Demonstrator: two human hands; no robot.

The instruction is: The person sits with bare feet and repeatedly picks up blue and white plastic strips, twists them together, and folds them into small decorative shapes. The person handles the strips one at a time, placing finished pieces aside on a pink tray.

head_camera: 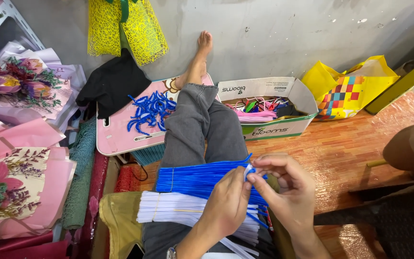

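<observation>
Both hands meet above the lap: left hand (226, 204) and right hand (286, 189) pinch a thin white fuzzy pipe-cleaner stem (248, 170), bent at its tip. Beneath them, bundled straight blue stems (192, 178) and white stems (173, 211) lie across the grey-trousered leg (197, 124).

A pink tray (120, 134) scattered with bent blue pieces (149, 111) is seen on the floor beside an open cardboard box (274, 125) filled with mixed coloured stems. Wrapped flower bouquets (17, 91) are stacked along the edge. Yellow mesh (128, 29) is hung on the grey wall, and a yellow patterned bag (348, 91) is leaned against it.
</observation>
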